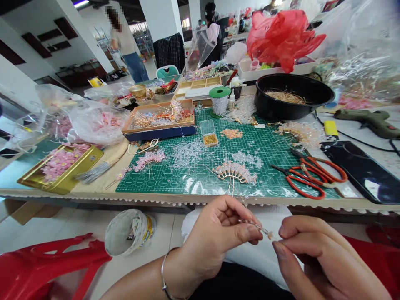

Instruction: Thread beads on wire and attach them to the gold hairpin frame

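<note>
Between the thumb and fingers of my left hand [218,233] is a thin strand of clear beads [261,228] with a small peach piece at its end. My right hand [318,254] is closed in a pinch at that end; whatever its fingertips hold is too fine to make out. Just beyond, on the green cutting mat [193,183], lies a gold hair comb [233,173] trimmed with clear and peach beads. Loose clear beads [187,154], peach petals [231,133] and a small box of gold beads [210,139] are spread behind it.
Red-handled pliers and scissors [315,173] lie right beside a dark phone [362,171]. A black bowl [293,98], a glue gun [368,121] and a green spool [219,100] stand farther back. Pink flowers fill a gold tin [62,164] at left. A bucket [129,233] sits below the table.
</note>
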Tool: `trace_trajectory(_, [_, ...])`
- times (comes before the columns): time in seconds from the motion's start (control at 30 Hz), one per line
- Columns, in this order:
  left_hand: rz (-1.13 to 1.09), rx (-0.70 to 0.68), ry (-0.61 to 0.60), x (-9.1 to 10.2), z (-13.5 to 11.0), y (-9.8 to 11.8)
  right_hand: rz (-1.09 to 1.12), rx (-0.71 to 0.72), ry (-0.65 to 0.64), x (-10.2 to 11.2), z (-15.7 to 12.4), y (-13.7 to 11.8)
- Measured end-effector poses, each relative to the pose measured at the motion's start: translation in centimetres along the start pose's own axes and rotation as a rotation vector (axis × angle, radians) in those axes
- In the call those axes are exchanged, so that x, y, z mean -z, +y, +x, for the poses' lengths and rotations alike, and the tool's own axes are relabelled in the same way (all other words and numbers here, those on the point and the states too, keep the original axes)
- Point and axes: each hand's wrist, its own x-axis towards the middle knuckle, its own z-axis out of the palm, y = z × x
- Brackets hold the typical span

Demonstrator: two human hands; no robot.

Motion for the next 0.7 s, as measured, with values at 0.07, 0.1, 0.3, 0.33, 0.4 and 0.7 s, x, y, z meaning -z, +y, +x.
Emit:
trace_trajectory(0.07, [-0.001, 0.004, -0.001, -0.03, 0.0, 0.01, -0.015, 0.037, -0.021, 0.09, -0.02, 0.19])
trace_trajectory(0.1, [0.002, 0.004, -0.004, -0.02, -0.01, -0.01, -0.025, 0.052, -0.025, 0.11, -0.02, 0.25])
trace_trajectory(0.3, [0.012, -0.019, -0.009, 0.22, 0.09, -0.06, -0.114, 0.06, -0.022, 0.13, -0.13, 0.59])
trace_trajectory(0.33, [0.018, -0.019, -0.006, 0.25, 0.12, -0.01, -0.128, 0.059, -0.036, 0.15, -0.18, 0.64])
trace_trajectory(0.4, [0.04, -0.018, 0.006, 0.27, 0.14, 0.1, -0.159, 0.058, -0.05, 0.2, -0.27, 0.65])
trace_trajectory(0.7, [0.078, -0.038, 0.034, 0.14, -0.01, 0.28, -0.111, 0.034, -0.081, -0.28, 0.01, 0.48])
